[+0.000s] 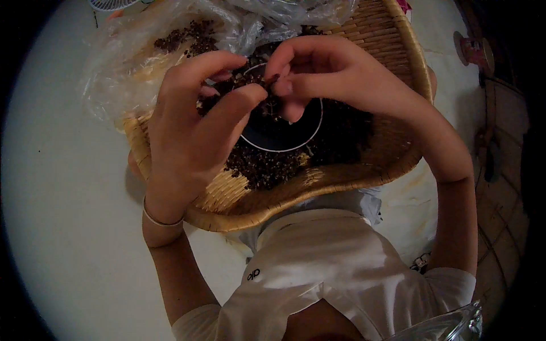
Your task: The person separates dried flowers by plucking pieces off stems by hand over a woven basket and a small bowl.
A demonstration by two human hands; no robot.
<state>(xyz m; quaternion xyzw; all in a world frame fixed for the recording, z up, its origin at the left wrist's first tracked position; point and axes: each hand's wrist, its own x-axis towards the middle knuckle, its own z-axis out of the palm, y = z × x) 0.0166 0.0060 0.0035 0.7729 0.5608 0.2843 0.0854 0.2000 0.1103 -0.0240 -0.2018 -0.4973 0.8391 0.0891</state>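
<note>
A woven basket rests in front of my body, with dark dried plant bits spread inside. Among them sits a dark round dish with a white rim. Over the dish, my left hand pinches part of a dark dried sprig between thumb and fingers. My right hand meets it from the other side, its thumb and forefinger closed on the same sprig. Both hands partly cover the dish and the bits below.
Clear plastic bags with more dark bits lie across the basket's far left part. A white fan-like object shows at the top left. A reddish spool-shaped object stands at the upper right, near a tiled floor.
</note>
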